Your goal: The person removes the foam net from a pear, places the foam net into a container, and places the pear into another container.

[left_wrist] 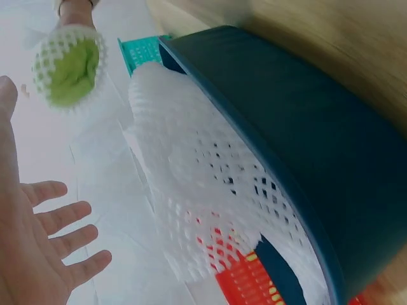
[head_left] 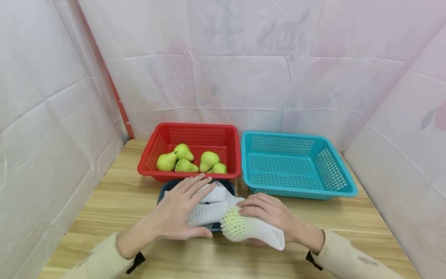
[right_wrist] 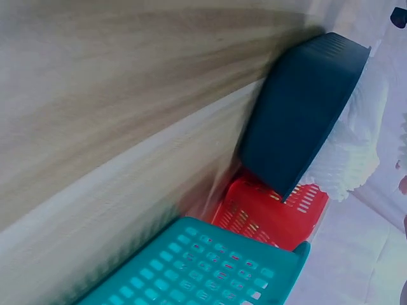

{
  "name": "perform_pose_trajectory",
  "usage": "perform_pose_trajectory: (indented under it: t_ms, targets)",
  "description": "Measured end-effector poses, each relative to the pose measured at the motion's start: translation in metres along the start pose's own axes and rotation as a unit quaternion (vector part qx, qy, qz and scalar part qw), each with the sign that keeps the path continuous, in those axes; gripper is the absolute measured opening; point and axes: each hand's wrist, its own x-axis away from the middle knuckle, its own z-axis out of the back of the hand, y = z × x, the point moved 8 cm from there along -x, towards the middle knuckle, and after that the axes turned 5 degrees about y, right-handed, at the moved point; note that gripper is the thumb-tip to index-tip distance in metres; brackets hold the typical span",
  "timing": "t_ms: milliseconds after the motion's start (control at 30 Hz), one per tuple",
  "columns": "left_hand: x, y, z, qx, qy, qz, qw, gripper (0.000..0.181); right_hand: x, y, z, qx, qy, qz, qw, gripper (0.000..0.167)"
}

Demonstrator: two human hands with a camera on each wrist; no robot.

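Note:
My right hand [head_left: 278,217] grips a green pear [head_left: 234,224] in a white foam net sleeve, whose loose end trails to the lower right. In the left wrist view the netted pear [left_wrist: 71,71] is raised beside the basket. Above the dark blue basket [left_wrist: 305,127], my left hand [head_left: 175,211] is spread with straight fingers and holds nothing. White foam net sleeves [head_left: 209,213] fill that basket and hang over its rim. The left hand hides part of them. Only bits of the right hand show at the right wrist view's edge.
Behind the blue basket stands a red basket [head_left: 189,176] with several bare green pears [head_left: 209,161]. A teal basket [head_left: 299,192] is to its right, with no fruit inside. The wooden table [head_left: 115,201] is bordered by white printed cloth [head_left: 237,77].

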Motion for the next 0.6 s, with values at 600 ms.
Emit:
perform_pose_trajectory:
  t_ms: [600]
  targets:
    - [-0.015,0.024,-0.013,0.034,0.026,-0.028,0.9987,0.094,-0.005,0.012,-0.013,0.043,0.035,0.038,0.9977,0.053]
